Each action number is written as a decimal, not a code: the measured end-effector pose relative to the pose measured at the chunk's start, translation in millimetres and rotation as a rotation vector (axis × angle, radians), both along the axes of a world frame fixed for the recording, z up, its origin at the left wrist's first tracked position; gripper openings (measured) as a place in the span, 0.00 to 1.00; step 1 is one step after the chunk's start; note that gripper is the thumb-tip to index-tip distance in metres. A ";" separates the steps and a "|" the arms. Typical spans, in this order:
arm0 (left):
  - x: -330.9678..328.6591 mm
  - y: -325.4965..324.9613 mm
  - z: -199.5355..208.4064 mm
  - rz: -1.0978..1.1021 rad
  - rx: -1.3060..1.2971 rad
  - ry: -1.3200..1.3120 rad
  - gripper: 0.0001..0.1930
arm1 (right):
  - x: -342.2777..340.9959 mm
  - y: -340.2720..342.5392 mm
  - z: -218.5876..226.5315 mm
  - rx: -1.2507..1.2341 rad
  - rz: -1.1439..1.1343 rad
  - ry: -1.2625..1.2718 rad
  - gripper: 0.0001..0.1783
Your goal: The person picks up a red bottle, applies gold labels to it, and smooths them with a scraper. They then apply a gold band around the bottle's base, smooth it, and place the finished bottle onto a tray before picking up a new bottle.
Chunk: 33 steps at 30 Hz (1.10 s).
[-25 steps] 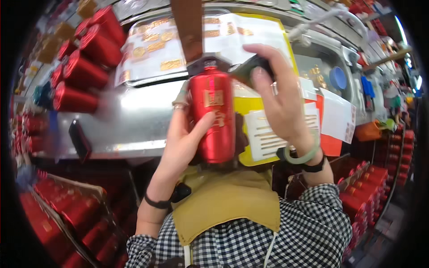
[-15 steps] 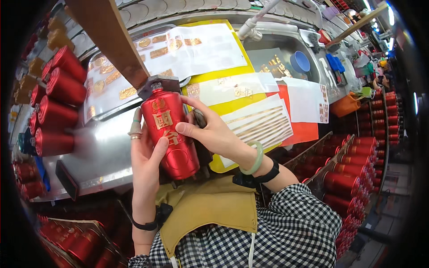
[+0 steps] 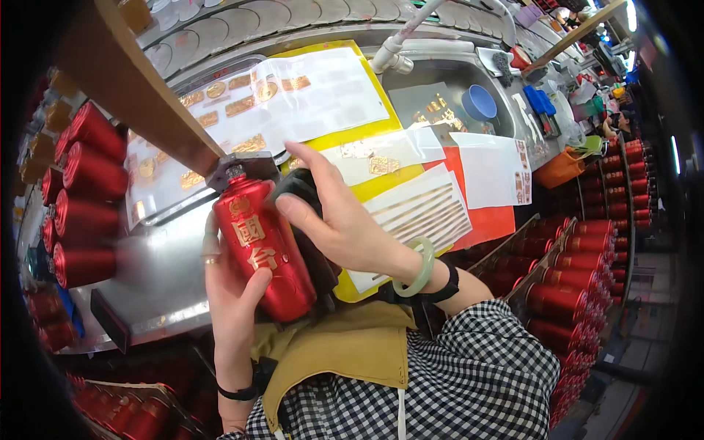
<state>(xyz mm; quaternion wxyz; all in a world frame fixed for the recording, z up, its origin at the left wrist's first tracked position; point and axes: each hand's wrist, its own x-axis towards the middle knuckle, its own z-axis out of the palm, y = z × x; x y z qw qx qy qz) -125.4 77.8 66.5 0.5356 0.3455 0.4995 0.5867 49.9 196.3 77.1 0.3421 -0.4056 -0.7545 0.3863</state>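
A red bottle [image 3: 275,282] with raised gold characters lies tilted, its neck end at a dark metal bracket [image 3: 242,167] on a wooden post [image 3: 150,95]. My left hand [image 3: 231,286] is closed round the bottle's left side, thumb on its front below the lower character. To the bottle's right, my right hand [image 3: 341,224] has its thumb and fingers round a dark rounded thing [image 3: 299,189], whose kind I cannot make out. The index finger points up past it. A dark support shows partly under the bottle's right side.
Red bottles [image 3: 88,220] lie stacked at the left, and more fill racks [image 3: 561,301] at the right. White sheets with gold pieces [image 3: 315,88] and gold strips [image 3: 414,220] cover a yellow board [image 3: 392,117]. Beyond sits a metal sink with a blue bowl [image 3: 480,103].
My right hand has come off the bottle's front to its right side, the dark thing showing more. The view has shifted, and the bottle sits lower and further left. My left hand keeps its hold.
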 end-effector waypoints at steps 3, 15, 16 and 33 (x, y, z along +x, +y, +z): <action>-1.8 -0.2 -10.0 0.063 0.032 -0.143 0.37 | -12.9 19.4 39.8 0.346 0.210 0.174 0.23; -8.9 -10.5 -26.7 0.185 -0.025 -0.442 0.46 | -45.4 28.2 30.0 0.780 0.350 -0.087 0.15; -9.3 -11.3 -24.2 0.172 -0.030 -0.444 0.46 | -47.8 43.7 32.6 0.869 0.262 -0.021 0.15; 6.6 0.8 -3.7 0.026 0.004 -0.198 0.50 | 34.4 5.1 -10.4 0.972 0.674 0.128 0.13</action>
